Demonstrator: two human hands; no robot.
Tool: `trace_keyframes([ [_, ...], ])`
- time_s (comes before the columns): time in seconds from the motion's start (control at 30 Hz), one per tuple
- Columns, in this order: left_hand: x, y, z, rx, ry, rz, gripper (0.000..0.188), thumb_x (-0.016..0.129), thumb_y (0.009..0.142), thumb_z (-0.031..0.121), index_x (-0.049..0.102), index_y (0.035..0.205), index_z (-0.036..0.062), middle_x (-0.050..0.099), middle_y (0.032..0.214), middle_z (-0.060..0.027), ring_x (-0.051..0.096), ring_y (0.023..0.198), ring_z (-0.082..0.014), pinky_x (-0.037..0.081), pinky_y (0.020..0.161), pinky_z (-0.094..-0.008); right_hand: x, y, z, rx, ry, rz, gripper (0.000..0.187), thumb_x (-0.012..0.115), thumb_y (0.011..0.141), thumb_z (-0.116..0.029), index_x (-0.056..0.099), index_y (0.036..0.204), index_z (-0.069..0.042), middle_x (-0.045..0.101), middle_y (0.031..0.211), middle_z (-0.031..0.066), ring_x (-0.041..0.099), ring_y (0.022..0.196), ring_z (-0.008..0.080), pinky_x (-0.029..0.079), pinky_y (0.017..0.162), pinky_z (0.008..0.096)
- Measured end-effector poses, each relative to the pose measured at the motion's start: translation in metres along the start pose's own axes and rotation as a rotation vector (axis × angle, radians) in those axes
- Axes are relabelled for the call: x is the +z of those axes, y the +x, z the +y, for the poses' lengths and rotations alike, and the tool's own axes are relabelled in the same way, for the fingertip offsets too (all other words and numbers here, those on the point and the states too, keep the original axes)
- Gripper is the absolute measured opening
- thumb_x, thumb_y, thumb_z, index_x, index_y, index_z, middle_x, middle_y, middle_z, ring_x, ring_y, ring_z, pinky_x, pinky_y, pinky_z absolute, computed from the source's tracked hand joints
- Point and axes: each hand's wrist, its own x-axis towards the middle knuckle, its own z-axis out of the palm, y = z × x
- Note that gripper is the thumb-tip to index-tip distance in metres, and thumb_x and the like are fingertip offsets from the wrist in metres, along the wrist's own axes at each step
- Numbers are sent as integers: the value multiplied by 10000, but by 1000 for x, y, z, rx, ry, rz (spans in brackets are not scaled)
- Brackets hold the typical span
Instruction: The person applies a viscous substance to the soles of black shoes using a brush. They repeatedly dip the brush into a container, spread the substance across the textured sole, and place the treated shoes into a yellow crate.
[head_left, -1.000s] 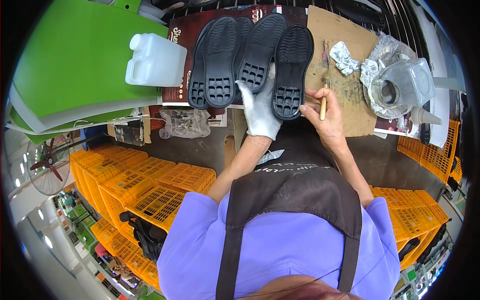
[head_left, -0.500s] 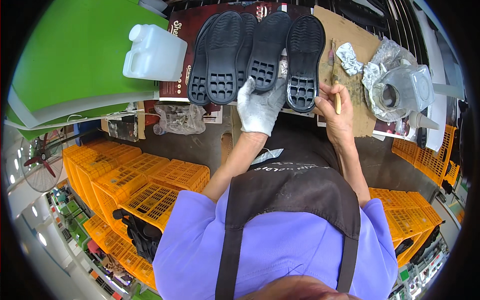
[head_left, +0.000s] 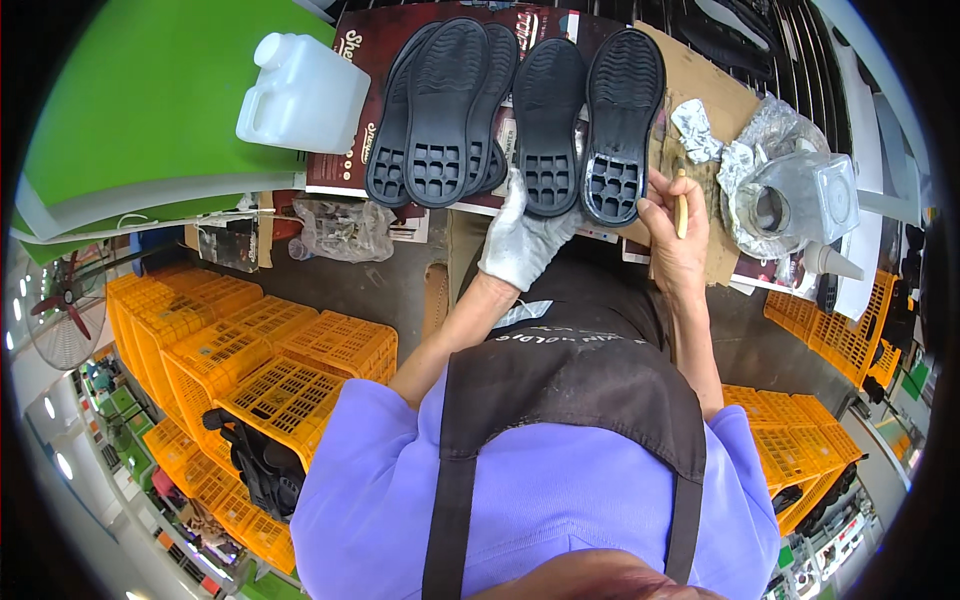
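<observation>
My left hand [head_left: 527, 237], in a white glove, is closed on the heel end of a black shoe sole [head_left: 549, 120]. Its thumb lies along the sole's left edge, while the other fingers are mostly hidden underneath. Bare, my right hand [head_left: 676, 235] grips a brush [head_left: 682, 207] by its pale handle. Its fingertips also touch the heel edge of another black sole [head_left: 625, 100], whose heel grid has a wet, shiny rim. Left of these, several black soles [head_left: 447, 100] overlap in a pile, tread grids toward me.
A white plastic jug [head_left: 305, 95] stands at left on a green surface [head_left: 150, 110]. Right of my hands are stained cardboard [head_left: 715, 225], crumpled foil [head_left: 697, 130], a clear container [head_left: 815, 195] and a nozzle-tipped bottle [head_left: 830, 263]. Orange crates [head_left: 280, 350] stand on both sides.
The sole in my left hand has come nearer to me and away from the pile. The sole by my right hand has shifted slightly right. My right hand keeps hold of the brush.
</observation>
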Motion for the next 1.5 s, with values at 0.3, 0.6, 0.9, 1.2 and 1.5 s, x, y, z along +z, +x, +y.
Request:
trace_keyframes([
  [0.3, -18, -6, -3, -23, 155, -34, 505, 324, 948, 414, 303, 1357, 118, 385, 1352, -118, 426, 1213, -293, 388, 1000, -470, -9, 1, 11, -7, 13, -15, 315, 523, 777, 124, 395, 962, -97, 493, 1209, 177, 554, 974, 155, 450, 843, 271],
  [0.6, -24, -8, -4, -50, 183, -45, 525, 389, 926, 418, 326, 1342, 106, 425, 1320, -113, 454, 1190, -273, 420, 982, -449, -12, -5, 14, 10, -7, 18, 310, 519, 771, 129, 419, 955, -99, 493, 1216, 165, 532, 963, 127, 442, 828, 252],
  [0.9, -14, 0, -3, 56, 358, 48, 528, 324, 941, 462, 332, 1344, 120, 407, 1337, -106, 417, 1207, -301, 348, 1014, -468, -18, -8, 8, -19, -26, -4, 298, 535, 764, 97, 406, 920, -122, 491, 1208, 136, 494, 990, 121, 410, 842, 248],
  [1.2, -13, 10, 8, 2, 249, 54, 603, 280, 916, 553, 408, 1290, 97, 505, 1217, -163, 527, 1077, -311, 451, 897, -424, -8, -17, -88, -146, 112, -296, 361, 583, 719, 95, 371, 930, -108, 467, 1253, 218, 482, 1119, 255, 368, 953, 361],
  [1.5, -22, 9, 12, -85, 199, -27, 545, 259, 930, 531, 408, 1271, 133, 578, 1096, -132, 622, 913, -296, 543, 763, -416, 31, 29, -218, -446, 33, -337, 325, 507, 664, 38, 395, 948, -73, 465, 1080, 97, 483, 1037, 176, 398, 850, 250],
])
